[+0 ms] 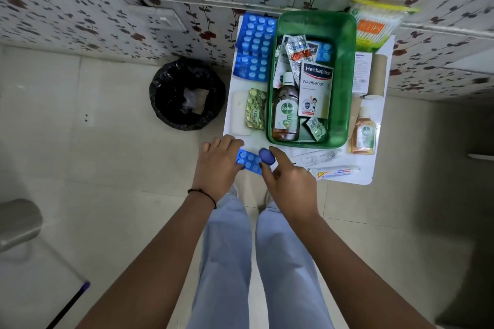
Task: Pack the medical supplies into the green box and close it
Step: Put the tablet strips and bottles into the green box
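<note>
The green box (347, 93), open on the white table (358, 171), contains one Dettol bottle (285, 112) and one box reading "Hansaplast WASHPROOF" (315, 88). A second bottle (364, 131) lies outside. The left hand (217, 165) grips one blue blister strip (248, 161); the right hand (290, 181) pinches one blue cap-like item (266, 155).

Seen from above, a person with both forearms bare to beyond the frame's edge wears a thin black thread band (203, 194) around the wrist of the left hand (219, 165); the right hand (290, 184) carries no ornament. Loose, pale blue-grey fabric trousers (230, 262) cover both legs, faintly creased lengthwise.
</note>
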